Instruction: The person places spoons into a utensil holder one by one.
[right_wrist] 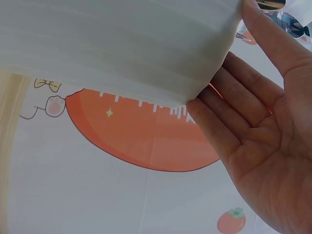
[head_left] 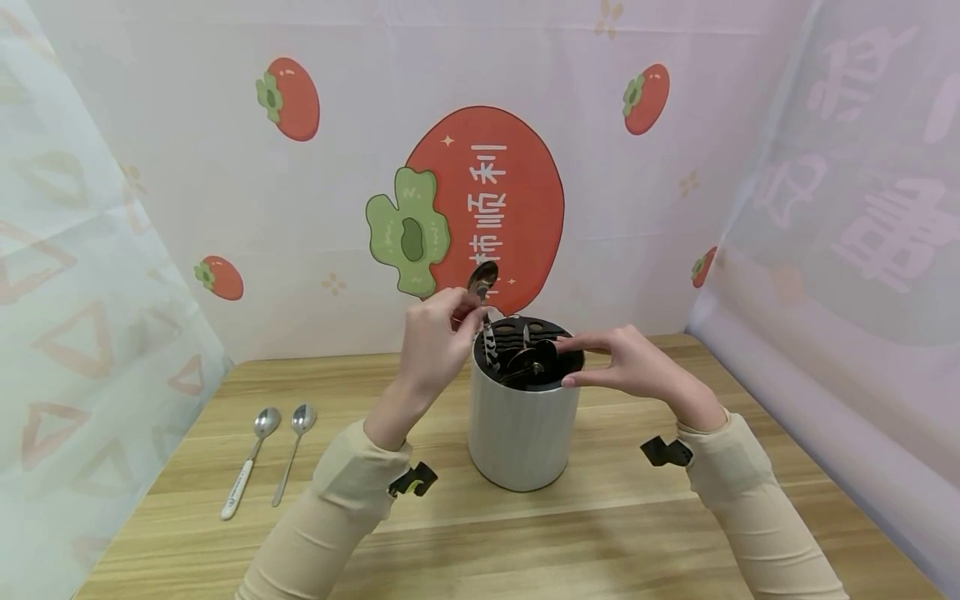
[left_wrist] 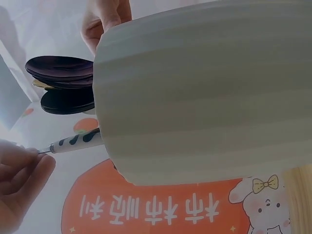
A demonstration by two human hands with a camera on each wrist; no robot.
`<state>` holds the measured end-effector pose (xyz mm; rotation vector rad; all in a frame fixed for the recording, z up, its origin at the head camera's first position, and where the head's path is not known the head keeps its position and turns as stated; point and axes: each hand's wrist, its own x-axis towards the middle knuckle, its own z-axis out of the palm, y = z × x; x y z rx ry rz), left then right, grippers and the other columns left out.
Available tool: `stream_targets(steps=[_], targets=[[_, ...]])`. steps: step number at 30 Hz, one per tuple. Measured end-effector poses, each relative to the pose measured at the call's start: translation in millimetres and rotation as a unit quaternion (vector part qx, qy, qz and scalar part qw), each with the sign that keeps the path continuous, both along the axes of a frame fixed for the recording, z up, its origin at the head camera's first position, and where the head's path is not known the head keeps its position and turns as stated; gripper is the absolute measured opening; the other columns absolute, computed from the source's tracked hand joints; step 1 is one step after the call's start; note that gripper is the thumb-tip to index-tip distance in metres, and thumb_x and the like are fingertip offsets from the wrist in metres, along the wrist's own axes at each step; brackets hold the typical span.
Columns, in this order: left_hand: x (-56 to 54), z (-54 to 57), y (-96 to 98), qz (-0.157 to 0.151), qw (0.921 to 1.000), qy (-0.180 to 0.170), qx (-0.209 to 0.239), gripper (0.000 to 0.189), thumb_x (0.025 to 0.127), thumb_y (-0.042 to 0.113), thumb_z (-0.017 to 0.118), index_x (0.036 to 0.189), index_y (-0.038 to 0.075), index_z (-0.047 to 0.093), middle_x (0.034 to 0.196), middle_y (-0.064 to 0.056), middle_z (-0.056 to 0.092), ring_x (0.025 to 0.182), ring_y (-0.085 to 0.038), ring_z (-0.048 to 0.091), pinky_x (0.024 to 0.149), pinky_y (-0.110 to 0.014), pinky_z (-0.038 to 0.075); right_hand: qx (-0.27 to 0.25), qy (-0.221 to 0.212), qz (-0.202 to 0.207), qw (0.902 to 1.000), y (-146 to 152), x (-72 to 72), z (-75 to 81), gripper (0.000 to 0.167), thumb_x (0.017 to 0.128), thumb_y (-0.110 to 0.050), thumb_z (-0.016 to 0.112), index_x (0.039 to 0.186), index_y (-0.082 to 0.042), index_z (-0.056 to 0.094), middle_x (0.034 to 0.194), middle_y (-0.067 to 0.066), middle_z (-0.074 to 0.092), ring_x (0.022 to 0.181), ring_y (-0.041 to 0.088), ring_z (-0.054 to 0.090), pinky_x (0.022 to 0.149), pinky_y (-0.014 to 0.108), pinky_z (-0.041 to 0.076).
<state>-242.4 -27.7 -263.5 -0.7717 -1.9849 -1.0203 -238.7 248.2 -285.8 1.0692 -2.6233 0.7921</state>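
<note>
My left hand [head_left: 438, 346] pinches a spoon [head_left: 483, 275] at its neck, bowl up, above the left side of a white cylindrical utensil holder [head_left: 522, 437]. The spoon's handle [left_wrist: 75, 141], white with black patches, points down, and its lower end is hidden inside the holder. My right hand [head_left: 633, 362] touches the holder's right rim with thumb and fingers extended; the right wrist view shows the fingers [right_wrist: 251, 92] lying nearly straight against it. Dark spoon bowls [left_wrist: 63, 70] stick out of the holder's black slotted top [head_left: 540, 325].
Two metal spoons lie at the left of the wooden table [head_left: 420, 550]: one with a white handle [head_left: 238, 492], one slimmer, all-metal spoon [head_left: 292, 450]. A printed cloth [head_left: 330, 192] with persimmon pictures hangs behind the holder and along both sides.
</note>
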Motion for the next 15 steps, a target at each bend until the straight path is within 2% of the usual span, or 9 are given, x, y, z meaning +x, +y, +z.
stream_targets(steps=[15], targets=[[1.9, -1.9, 1.1, 0.0, 0.9976, -0.031, -0.062, 0.007, 0.083, 0.005, 0.069, 0.077, 0.006, 0.071, 0.074, -0.003, 0.068, 0.066, -0.011, 0.063, 0.062, -0.023, 0.054, 0.002, -0.004, -0.003, 1.0, -0.1, -0.2, -0.2, 0.045, 0.079, -0.037, 0.075, 0.118, -0.017, 0.067, 0.119, -0.001, 0.067, 0.113, 0.017, 0.062, 0.096, 0.041, 0.049]])
